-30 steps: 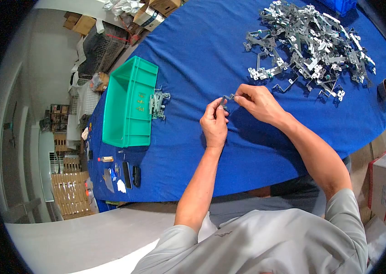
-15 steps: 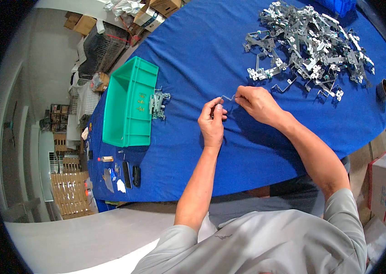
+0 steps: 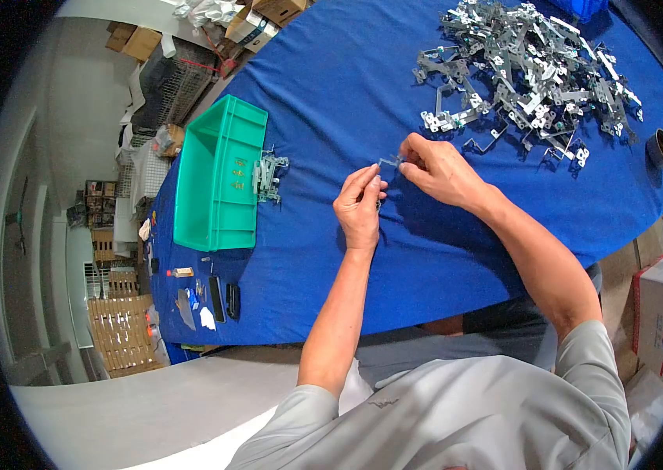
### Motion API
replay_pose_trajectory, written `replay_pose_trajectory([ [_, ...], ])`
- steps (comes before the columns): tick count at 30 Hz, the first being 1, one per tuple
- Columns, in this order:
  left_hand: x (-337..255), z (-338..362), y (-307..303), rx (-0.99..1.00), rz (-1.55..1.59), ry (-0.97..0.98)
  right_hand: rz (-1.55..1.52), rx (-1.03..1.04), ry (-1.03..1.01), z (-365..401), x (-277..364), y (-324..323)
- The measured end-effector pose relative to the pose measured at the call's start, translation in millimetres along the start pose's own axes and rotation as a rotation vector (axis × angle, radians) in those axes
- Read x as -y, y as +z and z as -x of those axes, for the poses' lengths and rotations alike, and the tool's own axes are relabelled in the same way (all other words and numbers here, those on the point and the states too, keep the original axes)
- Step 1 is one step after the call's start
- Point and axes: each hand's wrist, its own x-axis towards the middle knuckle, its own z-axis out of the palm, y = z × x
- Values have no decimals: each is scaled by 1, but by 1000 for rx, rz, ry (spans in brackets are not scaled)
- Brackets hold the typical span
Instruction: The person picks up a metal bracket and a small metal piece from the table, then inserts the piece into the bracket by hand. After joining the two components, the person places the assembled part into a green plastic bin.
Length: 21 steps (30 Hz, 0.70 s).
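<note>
A small bent metal bracket (image 3: pixel 389 162) spans the gap between my two hands over the blue cloth. My left hand (image 3: pixel 359 210) pinches its left end between thumb and fingertips; the fingers curl in, and a small dark piece shows at the palm's edge. Thumb and forefinger of my right hand (image 3: pixel 443 174) are closed on the bracket's right end. Beyond my right hand lies a large heap of similar metal brackets (image 3: pixel 531 78). A small stack of brackets (image 3: pixel 269 176) rests beside the green bin (image 3: pixel 247 176) on the left.
A blue cloth (image 3: pixel 331 86) covers the table. At the right edge stands a dark round tin (image 3: pixel 660 149). A small bottle (image 3: pixel 180 272), a black phone-like slab (image 3: pixel 216 299) and other small items lie at the lower left. A blue bin (image 3: pixel 585 9) stands at the far edge.
My left hand has turned slightly, its fingers closing further on the bracket's end. The right fingers have shifted slightly left and the bracket is tilted differently. The view has shifted a little.
</note>
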Motion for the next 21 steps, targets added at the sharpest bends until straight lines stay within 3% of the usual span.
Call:
replay_pose_trajectory([
  [6, -1, 1, 1, 92, -91, 64, 159, 78, -26, -2, -9, -3],
  [12, -3, 1, 2, 134, -106, 16, -14, -231, -110, -10, -11, 2],
  [15, 1, 1, 4, -3, -33, -78, -225, 41, 299, -8, 1, -10],
  [21, 0, 1, 4, -29, -37, -81, -53, 194, 220, -3, 4, -5],
])
